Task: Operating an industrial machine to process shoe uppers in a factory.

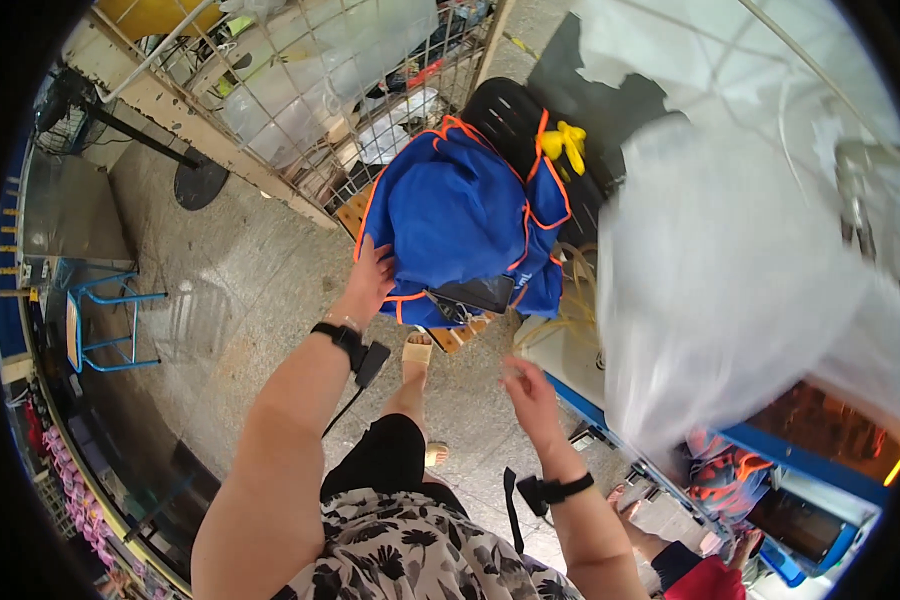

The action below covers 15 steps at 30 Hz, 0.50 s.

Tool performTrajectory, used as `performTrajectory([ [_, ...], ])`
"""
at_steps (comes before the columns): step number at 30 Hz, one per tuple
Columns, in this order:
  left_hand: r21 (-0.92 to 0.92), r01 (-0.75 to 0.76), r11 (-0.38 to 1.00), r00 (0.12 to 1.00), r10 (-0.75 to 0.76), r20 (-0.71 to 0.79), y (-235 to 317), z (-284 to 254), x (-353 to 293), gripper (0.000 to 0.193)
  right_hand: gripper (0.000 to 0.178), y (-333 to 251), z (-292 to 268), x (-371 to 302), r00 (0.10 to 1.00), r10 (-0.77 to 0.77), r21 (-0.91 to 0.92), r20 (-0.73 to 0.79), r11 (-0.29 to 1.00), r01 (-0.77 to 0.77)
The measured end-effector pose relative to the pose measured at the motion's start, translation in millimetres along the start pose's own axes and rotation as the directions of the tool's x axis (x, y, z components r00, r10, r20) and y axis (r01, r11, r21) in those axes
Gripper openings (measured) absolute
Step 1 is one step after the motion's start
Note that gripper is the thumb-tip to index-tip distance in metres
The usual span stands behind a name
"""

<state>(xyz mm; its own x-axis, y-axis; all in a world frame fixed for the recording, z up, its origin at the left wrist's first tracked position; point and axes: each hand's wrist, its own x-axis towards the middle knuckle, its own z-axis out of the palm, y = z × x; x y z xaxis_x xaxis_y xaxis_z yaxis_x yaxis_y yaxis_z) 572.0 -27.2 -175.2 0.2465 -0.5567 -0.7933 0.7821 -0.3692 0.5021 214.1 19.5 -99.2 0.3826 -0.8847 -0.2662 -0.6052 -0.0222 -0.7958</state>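
A blue cloth bundle with orange trim [448, 210] lies heaped in front of me, on what looks like a wooden slatted seat. My left hand [372, 278] is at its left edge, fingers bent onto the fabric as if gripping it. A dark phone [482, 292] rests at the near side of the bundle, with a thin cord beside it. My right hand [532, 400] hangs to the right, nearer to me and apart from the cloth. Its fingers are loosely bent and spread, with nothing visible in them. Both wrists wear black straps with small devices.
A large translucent plastic bag [720, 270], blurred, fills the right side above a blue-edged bench. Behind the bundle are a yellow object [566, 147] and a wire mesh cage [320, 90]. A blue-framed stool [105, 315] stands left. Another person's red sleeve [710, 580] shows lower right.
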Motion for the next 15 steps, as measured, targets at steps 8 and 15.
performTrajectory([
  [8,-0.123,0.129,0.984,0.951,-0.088,0.298,22.1,8.8,51.5,0.086,0.033,64.4,-30.3,-219.4,0.767,0.641,0.335,0.045,0.713,-0.616],
  [15,0.512,0.123,0.85,0.992,-0.125,-0.03,42.3,31.1,59.1,0.081,0.031,94.0,-16.7,-317.5,0.485,0.872,0.363,0.062,0.433,-0.825],
])
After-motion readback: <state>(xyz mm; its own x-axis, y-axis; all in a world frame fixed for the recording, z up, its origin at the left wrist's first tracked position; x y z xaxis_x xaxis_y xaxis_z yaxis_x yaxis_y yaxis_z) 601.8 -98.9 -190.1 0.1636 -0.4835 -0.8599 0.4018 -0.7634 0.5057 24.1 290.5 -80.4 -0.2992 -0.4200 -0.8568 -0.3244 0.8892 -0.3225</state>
